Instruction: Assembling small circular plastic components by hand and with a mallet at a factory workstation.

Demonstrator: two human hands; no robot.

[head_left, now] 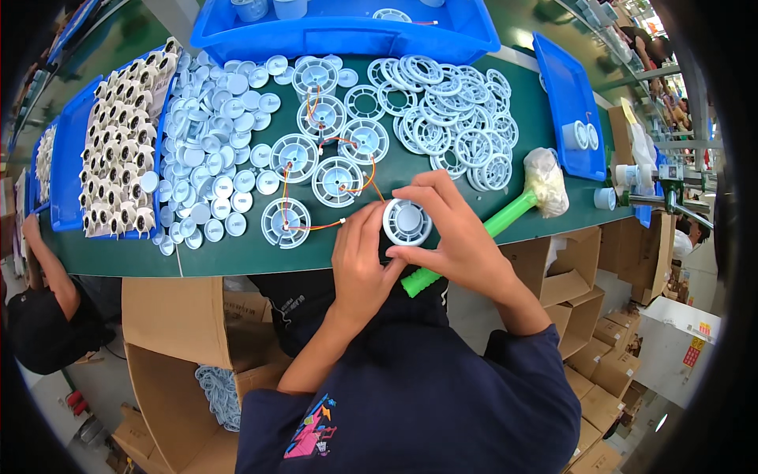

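Observation:
My left hand (359,257) and my right hand (462,249) meet at the table's near edge around a round, light-blue slotted plastic housing (407,222) with a plain disc in its middle. My right fingers and thumb curl round its right side. On the left, my left fingers press together against its rim. Thin red and yellow wires (377,183) run toward my left fingers from the parts beyond. A mallet (505,215) with a green handle and a pale wrapped head lies beneath my right hand, its grip end jutting past the edge.
Several wired housings (337,181) lie beyond my hands. Loose round caps (213,162) spread to the left, beside a tray of white parts with dark centres (118,150). Slotted rings (458,110) pile at the right. Blue bins (339,41) stand behind; cardboard boxes (174,316) sit below. Another person's arm (54,265) shows far left.

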